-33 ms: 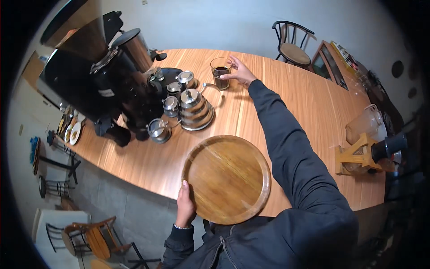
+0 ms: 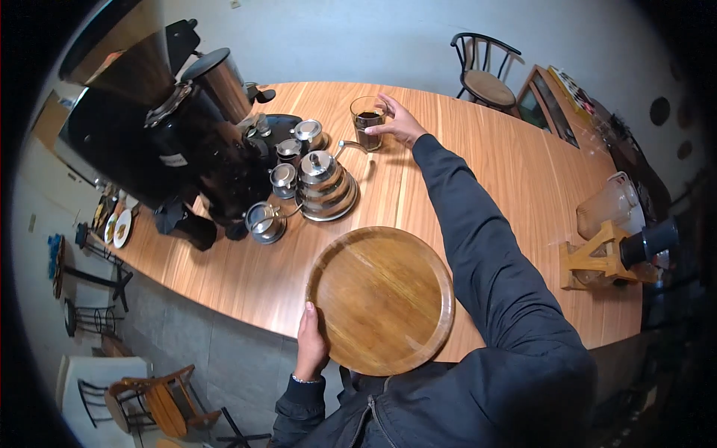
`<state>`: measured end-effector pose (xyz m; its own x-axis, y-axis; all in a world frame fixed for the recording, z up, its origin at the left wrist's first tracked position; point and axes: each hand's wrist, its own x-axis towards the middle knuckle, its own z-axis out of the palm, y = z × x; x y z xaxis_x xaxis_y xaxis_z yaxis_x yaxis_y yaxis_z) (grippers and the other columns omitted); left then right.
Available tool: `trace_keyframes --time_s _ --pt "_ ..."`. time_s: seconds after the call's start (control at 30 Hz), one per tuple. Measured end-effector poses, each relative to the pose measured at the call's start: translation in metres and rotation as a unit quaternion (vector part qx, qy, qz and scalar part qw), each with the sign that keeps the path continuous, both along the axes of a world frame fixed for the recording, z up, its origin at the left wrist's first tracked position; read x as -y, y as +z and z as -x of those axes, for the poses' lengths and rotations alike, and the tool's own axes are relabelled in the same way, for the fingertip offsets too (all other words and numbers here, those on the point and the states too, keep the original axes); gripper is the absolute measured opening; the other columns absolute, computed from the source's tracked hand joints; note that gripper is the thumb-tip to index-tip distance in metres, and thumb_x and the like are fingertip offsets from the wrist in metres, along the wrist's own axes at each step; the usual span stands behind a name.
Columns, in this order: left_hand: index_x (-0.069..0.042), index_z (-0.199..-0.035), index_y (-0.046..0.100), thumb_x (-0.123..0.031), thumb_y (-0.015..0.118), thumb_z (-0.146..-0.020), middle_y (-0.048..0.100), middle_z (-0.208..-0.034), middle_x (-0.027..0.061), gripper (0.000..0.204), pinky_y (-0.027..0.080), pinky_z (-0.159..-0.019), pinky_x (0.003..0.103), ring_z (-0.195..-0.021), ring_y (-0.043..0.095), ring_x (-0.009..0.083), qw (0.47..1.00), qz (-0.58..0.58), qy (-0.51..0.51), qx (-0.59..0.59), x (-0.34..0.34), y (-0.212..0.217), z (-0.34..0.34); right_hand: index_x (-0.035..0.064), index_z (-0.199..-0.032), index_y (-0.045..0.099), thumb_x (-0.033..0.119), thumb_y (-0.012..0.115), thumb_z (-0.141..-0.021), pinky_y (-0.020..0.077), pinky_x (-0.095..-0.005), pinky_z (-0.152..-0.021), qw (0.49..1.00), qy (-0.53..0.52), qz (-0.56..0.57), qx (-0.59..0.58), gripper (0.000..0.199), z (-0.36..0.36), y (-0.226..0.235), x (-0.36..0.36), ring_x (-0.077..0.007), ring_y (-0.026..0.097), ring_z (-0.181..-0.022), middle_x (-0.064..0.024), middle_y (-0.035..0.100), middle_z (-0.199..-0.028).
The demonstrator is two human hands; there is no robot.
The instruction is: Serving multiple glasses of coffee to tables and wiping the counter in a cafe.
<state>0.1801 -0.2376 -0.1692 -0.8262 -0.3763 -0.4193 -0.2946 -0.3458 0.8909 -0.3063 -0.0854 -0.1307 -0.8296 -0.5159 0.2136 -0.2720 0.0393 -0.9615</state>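
Note:
My left hand grips the left rim of a round wooden tray, thumb on top. Nothing lies on the tray, which is at the table's near edge in front of my body. At the far side of the table stands a clear glass of dark drink. My right arm stretches out to it, and my right hand has its thumb across the near side and its fingers behind the rim. To the left of the glass sits a steel gooseneck kettle, its spout toward the glass.
Several small metal drip filters stand left of the kettle. Beyond them rises a large black coffee grinder. A wooden stand with a black cylinder and a clear jug are at the right. Chairs stand around the wooden table.
The view has shifted very slightly. Both hands stay in place, on the tray and at the glass.

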Motion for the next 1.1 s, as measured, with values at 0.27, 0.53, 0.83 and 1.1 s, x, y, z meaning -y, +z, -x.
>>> trace_keyframes --time_s 0.27,0.53,0.83,1.1 --pt "0.005 -0.113 0.053 -0.021 0.042 -0.106 0.062 -0.090 0.0282 0.030 0.047 -0.073 0.046 -0.084 0.061 0.0442 0.924 0.364 -0.112 -0.038 0.028 0.021 0.045 -0.0078 -0.136 0.048 0.014 0.097 -0.059 0.0512 -0.0327 -0.101 0.992 -0.122 0.016 -0.026 0.094 -0.011 -0.012 0.020 -0.0209 0.060 -0.119 -0.0168 0.061 -0.127" --pt "0.002 -0.087 0.057 -0.018 0.050 -0.101 0.060 -0.070 0.0306 0.025 0.045 -0.057 0.054 -0.068 0.060 0.0493 0.821 0.530 -0.209 -0.033 0.030 0.018 0.075 -0.0133 -0.134 0.048 0.019 0.099 -0.055 0.0515 -0.0324 -0.099 0.970 -0.219 0.059 -0.088 0.099 -0.085 0.015 -0.063 -0.0206 0.063 -0.115 -0.0178 0.062 -0.126" --pt "0.003 -0.087 0.049 -0.020 0.049 -0.102 0.059 -0.071 0.0324 0.027 0.044 -0.059 0.054 -0.070 0.059 0.0516 0.814 0.497 -0.279 -0.114 0.004 0.010 0.101 -0.0086 -0.131 0.055 0.023 0.098 -0.055 0.0470 -0.0371 -0.104 0.968 -0.249 0.025 -0.023 0.093 -0.295 0.049 -0.131 -0.0227 0.061 -0.119 -0.0178 0.065 -0.124" --pt "0.003 -0.089 0.042 -0.019 0.042 -0.106 0.053 -0.073 0.0246 0.028 0.045 -0.065 0.043 -0.067 0.051 0.0381 0.837 0.381 -0.349 -0.182 -0.023 -0.010 0.112 -0.0063 -0.136 0.050 0.023 0.096 -0.059 0.0483 -0.0337 -0.104 0.955 -0.297 0.001 0.001 0.095 -0.398 0.017 -0.142 -0.0207 0.061 -0.119 -0.0162 0.062 -0.131"
